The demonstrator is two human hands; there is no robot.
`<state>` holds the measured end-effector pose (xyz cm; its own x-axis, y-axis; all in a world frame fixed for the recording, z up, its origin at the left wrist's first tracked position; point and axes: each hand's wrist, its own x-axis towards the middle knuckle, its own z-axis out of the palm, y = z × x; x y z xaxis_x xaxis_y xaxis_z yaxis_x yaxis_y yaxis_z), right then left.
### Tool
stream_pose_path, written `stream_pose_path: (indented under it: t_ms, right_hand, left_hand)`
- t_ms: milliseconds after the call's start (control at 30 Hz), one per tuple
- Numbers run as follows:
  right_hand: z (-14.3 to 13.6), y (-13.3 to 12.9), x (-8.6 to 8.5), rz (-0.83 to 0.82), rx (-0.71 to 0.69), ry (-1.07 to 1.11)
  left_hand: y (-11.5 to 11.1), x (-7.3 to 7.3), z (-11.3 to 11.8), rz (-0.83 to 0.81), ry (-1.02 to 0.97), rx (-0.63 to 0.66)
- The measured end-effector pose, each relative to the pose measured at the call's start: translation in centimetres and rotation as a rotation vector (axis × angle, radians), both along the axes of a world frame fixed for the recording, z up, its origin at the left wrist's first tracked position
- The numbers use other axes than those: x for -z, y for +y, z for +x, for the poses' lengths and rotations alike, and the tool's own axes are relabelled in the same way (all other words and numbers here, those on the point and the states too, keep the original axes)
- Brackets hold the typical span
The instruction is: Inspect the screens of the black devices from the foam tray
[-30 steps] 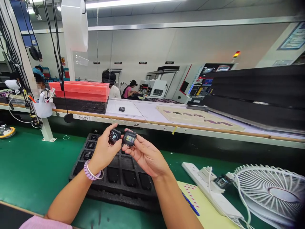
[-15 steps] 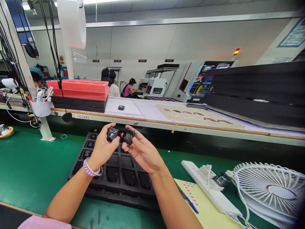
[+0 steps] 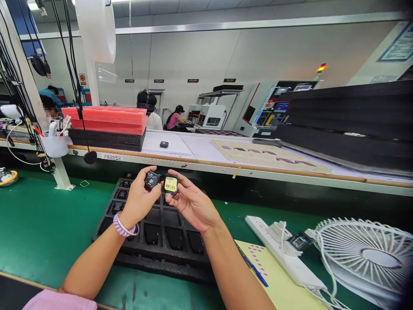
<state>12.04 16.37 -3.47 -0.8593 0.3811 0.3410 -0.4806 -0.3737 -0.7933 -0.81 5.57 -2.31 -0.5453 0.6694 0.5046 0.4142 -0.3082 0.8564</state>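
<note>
My left hand (image 3: pixel 142 193) grips a dark smartwatch body (image 3: pixel 151 181) between thumb and fingers, its screen dimly lit. Close beside it on the right, my right hand (image 3: pixel 195 202) holds a second watch body (image 3: pixel 171 184) by its edges; its screen is bright yellow and reads 08:16. Both are held up over a black foam tray (image 3: pixel 155 257) with square compartments. Dark square pieces sit in several compartments at the tray's left side. My forearms cover parts of the tray.
On the green table to the right are a yellow sheet (image 3: pixel 280 284) with a blue pen (image 3: pixel 258 272), a white power strip (image 3: pixel 290 262) and a white fan (image 3: pixel 371 254). A raised shelf (image 3: pixel 200 165) behind holds red foam (image 3: pixel 109 119) and a small black piece (image 3: pixel 164 144).
The watch in my right hand has turned to face the camera more, and its screen now shows bright yellow. My left hand keeps its grip, nearly still.
</note>
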Motion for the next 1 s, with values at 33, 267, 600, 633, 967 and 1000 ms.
stream_pose_path:
  t_ms: [33,267,600,633,967,1000]
  right_hand:
    - [0.0,0.1,0.1,0.003,0.005,-0.003]
    - [0.1,-0.2,0.2,0.065,0.049,0.018]
    - [0.3,-0.6,0.1,0.107,0.071,0.042]
    - [0.4,-0.6,0.1,0.112,0.076,0.045]
    - [0.3,-1.0,0.0,0.1,0.072,0.038]
    - [0.4,-1.1,0.0,0.098,0.077,0.04]
  left_hand:
    - [0.1,0.1,-0.1,-0.01,0.007,-0.008]
    - [0.2,0.2,-0.3,-0.025,0.061,-0.042]
    - [-0.1,0.0,0.1,0.003,0.058,-0.009]
    - [-0.1,0.0,0.1,0.005,0.062,-0.009]
    - [0.0,0.0,0.2,0.032,0.027,0.006]
    - [0.0,0.0,0.2,0.027,0.032,0.005]
